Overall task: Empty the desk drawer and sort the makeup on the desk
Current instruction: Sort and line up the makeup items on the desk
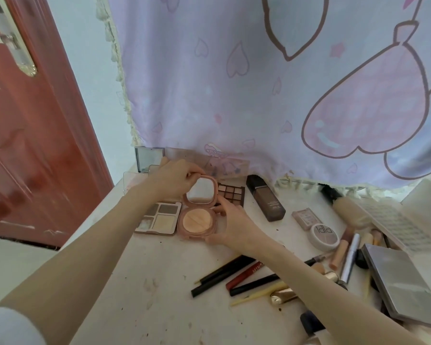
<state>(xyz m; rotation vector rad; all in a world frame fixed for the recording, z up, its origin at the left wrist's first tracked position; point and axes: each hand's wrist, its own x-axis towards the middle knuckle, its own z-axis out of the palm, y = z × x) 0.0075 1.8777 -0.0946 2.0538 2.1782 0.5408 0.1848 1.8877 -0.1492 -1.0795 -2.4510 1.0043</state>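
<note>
A pink powder compact (199, 211) stands open on the white desk (144, 282). The left hand (177, 178) pinches its mirrored lid's far edge; the right hand (230, 224) grips the base's right side. A four-pan palette (158, 218) lies just left, a dark foundation bottle (265, 198) right.

Red-brown door (33, 135), pink heart-print curtain (259, 83), pale wall (85, 70)

Peach-pink compact (197, 220), lilac heart-print curtain (234, 83), red-brown door (35, 145), white desk (147, 282)
</note>
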